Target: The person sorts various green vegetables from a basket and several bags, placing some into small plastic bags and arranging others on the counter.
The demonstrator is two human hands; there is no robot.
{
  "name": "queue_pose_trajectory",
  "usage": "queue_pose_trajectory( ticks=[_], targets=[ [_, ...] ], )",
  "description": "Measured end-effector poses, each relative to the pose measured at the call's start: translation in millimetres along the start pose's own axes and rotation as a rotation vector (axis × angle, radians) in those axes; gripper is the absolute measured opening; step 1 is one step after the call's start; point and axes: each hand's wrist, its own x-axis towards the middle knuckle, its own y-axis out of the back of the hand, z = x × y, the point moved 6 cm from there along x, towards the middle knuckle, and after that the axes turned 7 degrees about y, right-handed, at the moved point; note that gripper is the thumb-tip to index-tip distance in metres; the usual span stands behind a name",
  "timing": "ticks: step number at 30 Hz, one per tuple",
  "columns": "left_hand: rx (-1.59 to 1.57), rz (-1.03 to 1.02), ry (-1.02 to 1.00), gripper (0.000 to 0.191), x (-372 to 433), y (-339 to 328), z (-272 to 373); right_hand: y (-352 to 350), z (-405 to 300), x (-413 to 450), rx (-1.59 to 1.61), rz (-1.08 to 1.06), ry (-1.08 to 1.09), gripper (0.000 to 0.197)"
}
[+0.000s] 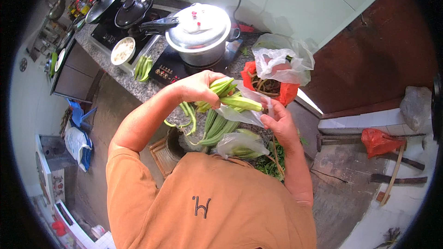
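My left hand (202, 89) is closed around several pale green okra pods (221, 86), above the granite counter. One longer pod (242, 103) points from that bunch towards my right hand (278, 119). The fingers of my right hand pinch the edge of a thin clear plastic bag (254, 93), which hangs between both hands. Below it lie ridged green gourds (219, 128), probably luffas. Long green pods (188, 115), beans or peppers, rest to their left. Nearest my body is another clear bag (242, 144) with green vegetables inside.
A pressure cooker (199, 38) stands on an induction hob (166, 69). Left of it are a white bowl of pale food (123, 51), more green pods (142, 68) and a black lidded pot (133, 10). A red bag (289, 91) holds stems at right. Leafy greens (268, 166) lie near my right forearm.
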Motion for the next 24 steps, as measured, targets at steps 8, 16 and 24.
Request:
queue_pose_trajectory(
  ticks=[8,16,24],
  targets=[
    [-0.261,-0.044,0.055,0.039,12.1,-9.8,-5.3,2.3,15.8,13.8,0.197,0.097,-0.021,0.022],
    [-0.255,0.380,-0.326,0.039,-19.1,19.5,47.3,9.1,22.1,17.2,0.401,0.137,-0.065,0.016],
    [0.302,0.327,-0.464,0.029,30.4,-19.1,9.3,4.2,13.9,16.8,0.654,0.152,-0.053,0.025]
  ],
)
